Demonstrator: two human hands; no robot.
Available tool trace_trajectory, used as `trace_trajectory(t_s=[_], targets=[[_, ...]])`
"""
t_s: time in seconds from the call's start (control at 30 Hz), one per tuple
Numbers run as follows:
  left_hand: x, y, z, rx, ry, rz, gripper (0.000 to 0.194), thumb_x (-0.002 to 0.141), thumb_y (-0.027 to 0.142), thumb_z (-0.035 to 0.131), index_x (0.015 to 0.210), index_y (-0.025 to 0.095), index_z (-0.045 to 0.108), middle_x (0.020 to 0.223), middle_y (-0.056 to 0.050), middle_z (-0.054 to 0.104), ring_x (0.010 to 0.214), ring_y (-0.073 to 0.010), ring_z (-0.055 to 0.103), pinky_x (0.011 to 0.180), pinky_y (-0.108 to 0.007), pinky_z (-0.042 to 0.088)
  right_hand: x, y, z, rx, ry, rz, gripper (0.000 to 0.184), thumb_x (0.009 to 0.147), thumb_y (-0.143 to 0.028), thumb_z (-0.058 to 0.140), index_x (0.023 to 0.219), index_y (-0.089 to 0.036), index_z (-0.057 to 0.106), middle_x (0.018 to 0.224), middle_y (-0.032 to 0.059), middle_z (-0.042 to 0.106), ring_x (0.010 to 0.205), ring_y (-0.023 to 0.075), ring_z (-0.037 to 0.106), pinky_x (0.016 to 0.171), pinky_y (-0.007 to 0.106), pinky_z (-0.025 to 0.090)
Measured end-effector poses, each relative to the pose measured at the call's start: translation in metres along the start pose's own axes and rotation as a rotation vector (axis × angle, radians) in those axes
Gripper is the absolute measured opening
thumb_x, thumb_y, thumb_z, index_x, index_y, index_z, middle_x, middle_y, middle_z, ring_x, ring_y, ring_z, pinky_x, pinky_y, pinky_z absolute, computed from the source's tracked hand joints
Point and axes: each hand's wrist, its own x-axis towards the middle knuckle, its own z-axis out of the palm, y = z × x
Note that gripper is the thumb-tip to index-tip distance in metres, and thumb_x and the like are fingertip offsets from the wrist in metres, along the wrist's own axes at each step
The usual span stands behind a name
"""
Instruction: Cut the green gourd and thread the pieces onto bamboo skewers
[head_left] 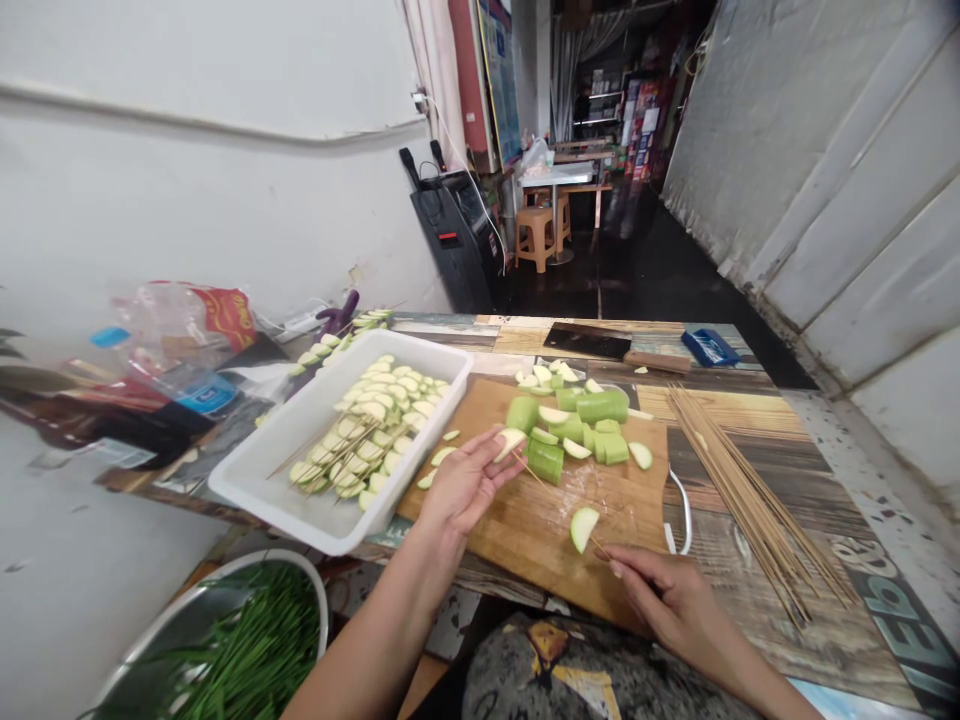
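Note:
My left hand (466, 482) is closed, pinching a pale half-round zucchini slice (510, 443) above the cutting board (502, 520). In my right hand (667, 590), thumb and fingers grip the near end of a thin wooden skewer (598, 545). A second half-round zucchini slice (583, 528) is threaded on this skewer, close to the right fingertips. The skewer's line runs on toward the slice in my left hand; whether its point has entered that slice I cannot tell. Green zucchini chunks (546, 460) and cut slices lie on the board, just beyond my hands.
Left of the board, a white plastic tray (341, 540) holds many skewered slices. Loose skewers (750, 500) lie at right. A cleaver (589, 340) and blue box (709, 347) are behind. A metal bowl of green stalks (255, 640) stands lower left; bottles (180, 375) crowd the table's left end.

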Motion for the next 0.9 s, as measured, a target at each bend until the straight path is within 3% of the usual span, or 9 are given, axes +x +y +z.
trace_trajectory(t_s=[0.17,0.33,0.47,0.67,0.9], targets=[[0.000,-0.003,0.003,0.013,0.005,-0.001,0.013,0.076,0.005,0.056,0.088,0.007,0.059,0.088,-0.012,0.067,0.082,-0.0208,0.065,0.078,-0.037,0.053,-0.001,-0.005,-0.003,-0.083,-0.040,-0.050,0.031,0.087,-0.027,0.040,0.104,-0.018,0.065,0.091,0.0077,0.071,0.079,0.0186,0.067,0.069,0.026,0.052],[0.001,-0.005,0.005,-0.012,-0.012,-0.033,0.015,0.077,0.006,0.055,0.091,0.010,0.059,0.084,-0.010,0.066,0.077,-0.0181,0.065,0.075,-0.035,0.053,0.000,-0.009,-0.002,-0.112,-0.035,-0.063,0.032,0.086,-0.026,0.040,0.105,-0.014,0.064,0.077,0.0061,0.071,0.063,0.0163,0.066,0.060,0.024,0.051],[0.000,-0.009,0.006,-0.067,-0.012,-0.116,0.015,0.081,0.014,0.052,0.095,0.014,0.058,0.083,-0.009,0.067,0.073,-0.0171,0.065,0.074,-0.037,0.053,0.001,-0.008,0.001,-0.057,-0.007,-0.045,0.030,0.086,-0.029,0.041,0.099,-0.016,0.066,0.082,0.0061,0.071,0.070,0.0164,0.066,0.063,0.023,0.051],[0.000,-0.015,0.011,-0.132,0.016,-0.048,0.010,0.079,0.008,0.054,0.087,0.009,0.059,0.091,-0.011,0.067,0.082,-0.0175,0.065,0.081,-0.032,0.051,0.002,-0.004,0.005,-0.004,0.066,-0.034,0.031,0.086,-0.030,0.042,0.098,-0.015,0.067,0.091,0.0100,0.071,0.079,0.0177,0.067,0.069,0.025,0.051],[-0.001,-0.020,0.013,-0.160,0.010,-0.036,0.007,0.079,0.012,0.056,0.085,0.009,0.059,0.089,-0.011,0.068,0.085,-0.0208,0.065,0.083,-0.040,0.051,0.002,-0.005,0.006,0.010,0.022,-0.030,0.032,0.086,-0.029,0.042,0.102,-0.014,0.066,0.093,0.0102,0.070,0.081,0.0177,0.067,0.070,0.025,0.052]])
